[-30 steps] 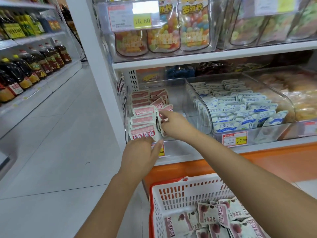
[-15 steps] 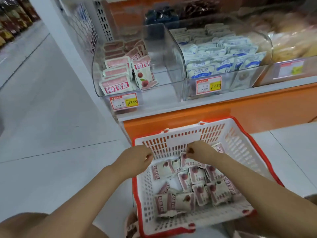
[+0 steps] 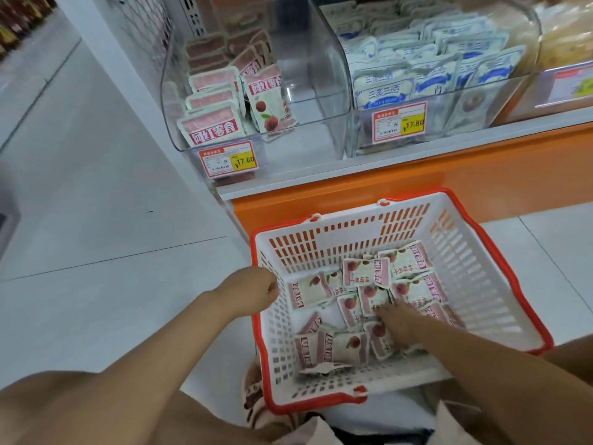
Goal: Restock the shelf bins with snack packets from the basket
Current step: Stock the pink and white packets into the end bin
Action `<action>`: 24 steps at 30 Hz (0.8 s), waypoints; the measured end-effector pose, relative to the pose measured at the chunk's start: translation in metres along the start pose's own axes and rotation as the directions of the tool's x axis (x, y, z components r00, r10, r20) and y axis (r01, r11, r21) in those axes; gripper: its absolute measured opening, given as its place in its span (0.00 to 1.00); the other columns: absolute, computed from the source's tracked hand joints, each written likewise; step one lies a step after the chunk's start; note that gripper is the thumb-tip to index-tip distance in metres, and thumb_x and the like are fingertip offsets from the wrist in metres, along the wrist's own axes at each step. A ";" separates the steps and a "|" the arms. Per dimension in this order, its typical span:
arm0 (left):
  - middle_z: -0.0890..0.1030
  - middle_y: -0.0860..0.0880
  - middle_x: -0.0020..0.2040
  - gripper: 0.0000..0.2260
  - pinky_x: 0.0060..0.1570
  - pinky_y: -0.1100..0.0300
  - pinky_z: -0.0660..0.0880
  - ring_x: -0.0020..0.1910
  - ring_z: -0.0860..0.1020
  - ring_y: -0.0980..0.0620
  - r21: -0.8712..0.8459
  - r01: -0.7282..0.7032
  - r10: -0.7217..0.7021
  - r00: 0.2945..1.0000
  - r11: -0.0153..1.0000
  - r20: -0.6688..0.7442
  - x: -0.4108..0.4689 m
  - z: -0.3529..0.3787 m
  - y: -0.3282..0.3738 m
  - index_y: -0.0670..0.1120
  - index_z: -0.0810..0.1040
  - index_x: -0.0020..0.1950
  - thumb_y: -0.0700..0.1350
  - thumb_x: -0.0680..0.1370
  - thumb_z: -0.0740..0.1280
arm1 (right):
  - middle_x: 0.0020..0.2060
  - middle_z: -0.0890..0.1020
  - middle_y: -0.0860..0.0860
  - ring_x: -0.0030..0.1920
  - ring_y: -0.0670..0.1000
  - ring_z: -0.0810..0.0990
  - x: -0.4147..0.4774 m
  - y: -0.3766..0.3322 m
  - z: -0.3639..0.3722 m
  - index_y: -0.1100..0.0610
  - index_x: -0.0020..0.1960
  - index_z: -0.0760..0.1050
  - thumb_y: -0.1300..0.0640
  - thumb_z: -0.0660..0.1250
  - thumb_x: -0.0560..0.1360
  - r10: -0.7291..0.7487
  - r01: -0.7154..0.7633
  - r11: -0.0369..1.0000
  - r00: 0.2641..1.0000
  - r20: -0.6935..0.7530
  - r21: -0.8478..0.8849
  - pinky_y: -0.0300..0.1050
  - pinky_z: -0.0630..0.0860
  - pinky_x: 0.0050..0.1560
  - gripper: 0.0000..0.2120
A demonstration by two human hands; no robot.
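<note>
A white basket with a red rim [image 3: 346,236] stands on the floor below the shelf. Several red-and-white snack packets [image 3: 365,273] lie loose in its bottom. My right hand [image 3: 396,326] reaches down into the basket, its fingers lying on the packets in the middle. My left hand [image 3: 253,292] hovers at the basket's left rim, loosely curled, with nothing in it. On the shelf above, a clear bin [image 3: 308,75] holds matching packets [image 3: 211,123] along its left side; its right half is bare.
A second clear bin [image 3: 433,69] to the right is full of blue-and-white packets. Price tags [image 3: 228,159] hang on the bin fronts. An orange shelf base [image 3: 417,178] runs behind the basket. Pale tiled floor [image 3: 96,187] stretches left.
Both hands left the shelf bin and came down to the basket. My right hand has since pushed deeper among the packets, and the view has tilted downward.
</note>
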State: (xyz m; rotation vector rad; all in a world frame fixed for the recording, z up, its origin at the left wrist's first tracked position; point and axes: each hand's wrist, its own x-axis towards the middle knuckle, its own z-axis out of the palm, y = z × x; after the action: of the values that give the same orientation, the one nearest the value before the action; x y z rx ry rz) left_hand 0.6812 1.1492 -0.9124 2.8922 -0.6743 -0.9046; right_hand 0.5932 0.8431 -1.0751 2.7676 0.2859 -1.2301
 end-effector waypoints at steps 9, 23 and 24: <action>0.81 0.43 0.52 0.14 0.50 0.52 0.77 0.49 0.80 0.47 -0.024 0.018 -0.018 1.000 1.000 0.025 -0.001 -0.002 0.004 0.42 0.80 0.52 0.49 0.80 0.58 | 0.74 0.60 0.56 0.75 0.58 0.55 0.007 -0.005 -0.007 0.55 0.76 0.56 0.63 0.63 0.76 -0.093 0.094 0.987 0.996 0.014 -0.127 0.62 0.49 0.74 0.31; 0.76 0.56 0.57 0.25 0.49 0.63 0.75 0.51 0.78 0.56 -0.564 -0.025 -0.021 0.997 0.825 -0.075 -0.006 -0.058 0.047 0.51 0.71 0.68 0.60 0.74 0.67 | 0.42 0.81 0.44 0.42 0.46 0.79 -0.073 -0.022 -0.205 0.47 0.50 0.76 0.44 0.69 0.74 -0.376 0.408 0.716 0.909 -0.180 0.566 0.39 0.72 0.43 0.09; 0.78 0.55 0.54 0.21 0.47 0.62 0.77 0.48 0.79 0.56 -0.602 -0.041 -0.022 0.995 0.797 -0.097 -0.008 -0.066 0.050 0.49 0.75 0.63 0.60 0.75 0.65 | 0.42 0.82 0.46 0.41 0.49 0.80 -0.087 -0.025 -0.220 0.47 0.48 0.77 0.43 0.69 0.73 -0.390 0.435 0.701 0.897 -0.207 0.565 0.43 0.75 0.43 0.09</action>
State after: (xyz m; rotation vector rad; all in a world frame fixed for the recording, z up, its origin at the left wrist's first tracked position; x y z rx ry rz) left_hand 0.6918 1.1013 -0.8447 2.3300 -0.3058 -0.7826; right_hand 0.6900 0.8922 -0.8637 3.4337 0.6664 -1.5442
